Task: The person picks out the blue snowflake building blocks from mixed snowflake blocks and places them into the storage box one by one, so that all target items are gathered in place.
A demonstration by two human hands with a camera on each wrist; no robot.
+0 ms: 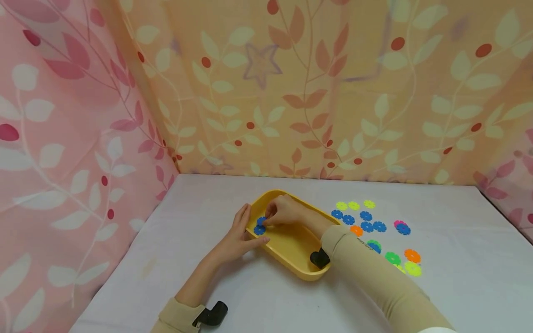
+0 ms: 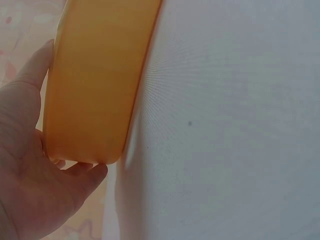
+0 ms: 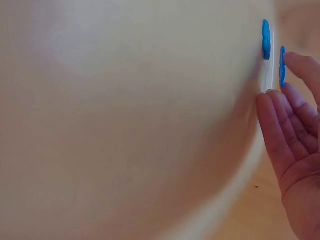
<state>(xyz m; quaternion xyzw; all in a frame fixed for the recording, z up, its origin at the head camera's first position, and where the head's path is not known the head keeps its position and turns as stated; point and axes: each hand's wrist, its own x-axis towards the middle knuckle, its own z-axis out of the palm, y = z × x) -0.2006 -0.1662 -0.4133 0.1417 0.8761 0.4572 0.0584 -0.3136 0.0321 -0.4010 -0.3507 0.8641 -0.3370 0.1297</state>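
A yellow plastic tray (image 1: 287, 254) with rounded corners stands at an angle on the table. My left hand (image 1: 237, 238) holds its left end, the thumb along the near rim and the fingers around the outside of the end wall. In the left wrist view the fingertips (image 2: 100, 172) press against that wall. Inside the tray, my right hand (image 1: 285, 210) pinches a blue notched plastic disc (image 3: 282, 66) between thumb and fingers. Another blue disc (image 1: 259, 230) lies in the tray near the left end, close to the pinched one.
Several loose notched discs lie right of the tray: yellow (image 1: 369, 203), blue (image 1: 348, 219), orange (image 1: 412, 255) and green (image 1: 393, 258). A blue disc (image 1: 403, 228) overlaps a pink one. The right sleeve (image 1: 370, 268) hides some discs. Patterned curtains (image 1: 316, 115) enclose the white-covered table (image 1: 175, 208).
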